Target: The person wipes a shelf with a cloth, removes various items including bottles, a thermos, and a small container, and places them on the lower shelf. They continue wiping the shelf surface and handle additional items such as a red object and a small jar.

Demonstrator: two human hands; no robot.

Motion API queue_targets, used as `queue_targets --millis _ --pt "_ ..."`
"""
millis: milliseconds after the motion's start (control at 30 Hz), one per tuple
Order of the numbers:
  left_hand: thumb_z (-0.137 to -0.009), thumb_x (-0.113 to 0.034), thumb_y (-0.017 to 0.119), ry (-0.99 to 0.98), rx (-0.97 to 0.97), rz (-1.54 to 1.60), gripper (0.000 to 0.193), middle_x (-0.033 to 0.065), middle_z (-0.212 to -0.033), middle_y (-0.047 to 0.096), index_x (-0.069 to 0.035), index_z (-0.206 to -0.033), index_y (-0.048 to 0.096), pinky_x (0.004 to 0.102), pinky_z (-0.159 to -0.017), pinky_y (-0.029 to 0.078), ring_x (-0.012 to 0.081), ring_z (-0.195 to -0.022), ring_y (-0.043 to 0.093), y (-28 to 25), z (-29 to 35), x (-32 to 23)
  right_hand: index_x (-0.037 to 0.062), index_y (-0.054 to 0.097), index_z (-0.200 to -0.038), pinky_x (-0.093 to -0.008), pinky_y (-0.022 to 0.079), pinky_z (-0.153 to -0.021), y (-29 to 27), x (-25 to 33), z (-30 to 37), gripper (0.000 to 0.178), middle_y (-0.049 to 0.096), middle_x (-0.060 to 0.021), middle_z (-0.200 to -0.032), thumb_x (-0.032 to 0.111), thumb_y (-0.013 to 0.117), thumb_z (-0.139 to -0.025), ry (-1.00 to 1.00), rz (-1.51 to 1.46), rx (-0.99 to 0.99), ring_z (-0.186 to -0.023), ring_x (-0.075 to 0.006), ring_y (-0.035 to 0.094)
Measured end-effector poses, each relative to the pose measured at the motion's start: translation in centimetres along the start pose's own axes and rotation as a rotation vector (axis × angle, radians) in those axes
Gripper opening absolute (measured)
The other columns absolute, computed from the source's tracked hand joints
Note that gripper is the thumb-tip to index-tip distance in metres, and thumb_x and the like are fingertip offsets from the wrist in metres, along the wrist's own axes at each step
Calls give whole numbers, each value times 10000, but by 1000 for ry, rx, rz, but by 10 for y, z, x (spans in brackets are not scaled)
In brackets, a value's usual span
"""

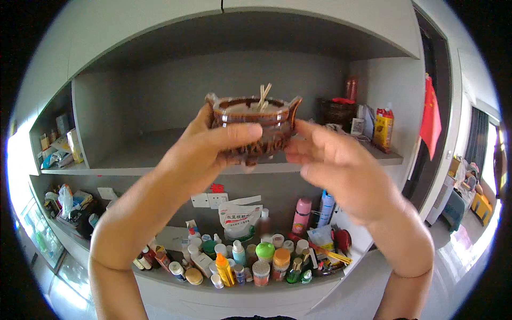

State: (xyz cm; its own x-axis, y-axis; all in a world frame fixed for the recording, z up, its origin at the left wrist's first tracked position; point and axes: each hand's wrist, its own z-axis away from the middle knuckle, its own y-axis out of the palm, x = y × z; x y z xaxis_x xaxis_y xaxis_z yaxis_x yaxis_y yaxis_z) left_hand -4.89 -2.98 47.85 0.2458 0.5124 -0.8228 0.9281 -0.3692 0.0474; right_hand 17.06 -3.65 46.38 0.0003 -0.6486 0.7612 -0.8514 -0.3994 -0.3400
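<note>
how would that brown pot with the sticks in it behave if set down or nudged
The brown pot looks rigid and glossy, probably ceramic, so likely fragile and somewhat slippery; the left hand wraps its side while the right hand meets the other. It seems to stand on small feet, so it could tip if nudged. The thin sticks stand loose and might shift.

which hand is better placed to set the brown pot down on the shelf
Left, probably. The left hand already grips the brown incense pot, thumb across its front, just above the grey shelf. The right hand only has its fingers at the pot's side.
</note>
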Motion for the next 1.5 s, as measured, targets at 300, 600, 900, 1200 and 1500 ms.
queue_targets --millis 300,600,900,1200,1500 --pt "-601 -101 892 32 -16 85 860 136 -1215 557 10 -1276 371 354 -1002 433 209 -1138 538 36 81 23 73 163 -1496 -365 326 -1046 54 4 106 702 383 -123 -1392 31 500 -881 50 -8 -139 -1297 -208 383" --pt "-576 -47 892 -184 -30 137 1013 107 -1324 455 -29 -1372 267 369 -1066 363 210 -1253 436 34 160 95 18 81 -1485 -407 272 -1094 107 -67 151 918 299 -129 -1448 32 711 -818 30 -439 -142 -1339 -245 320" --pt "-553 -86 916 -237 -49 181 1051 99 -1352 405 -28 -1367 254 358 -1064 364 198 -1265 411 19 211 201 -7 115 -1484 -363 355 -1054 139 -158 182 973 338 -135 -1448 30 765 -762 238 -712 -214 -1294 -218 391" --pt "-473 -137 955 -206 7 65 1210 119 -1355 390 -26 -1418 207 370 -1074 337 209 -1280 387 3 232 211 -28 130 -1476 -368 378 -1043 151 -170 191 992 334 -147 -1454 20 783 -731 235 -742 -228 -1297 -223 396" --pt "-471 -179 948 -81 -74 86 1132 132 -1338 442 14 -1373 292 382 -1068 335 228 -1251 434 -2 229 217 -12 169 -1476 -357 361 -1046 153 -168 179 959 316 -136 -1470 37 784 -741 271 -654 -170 -1284 -204 408"
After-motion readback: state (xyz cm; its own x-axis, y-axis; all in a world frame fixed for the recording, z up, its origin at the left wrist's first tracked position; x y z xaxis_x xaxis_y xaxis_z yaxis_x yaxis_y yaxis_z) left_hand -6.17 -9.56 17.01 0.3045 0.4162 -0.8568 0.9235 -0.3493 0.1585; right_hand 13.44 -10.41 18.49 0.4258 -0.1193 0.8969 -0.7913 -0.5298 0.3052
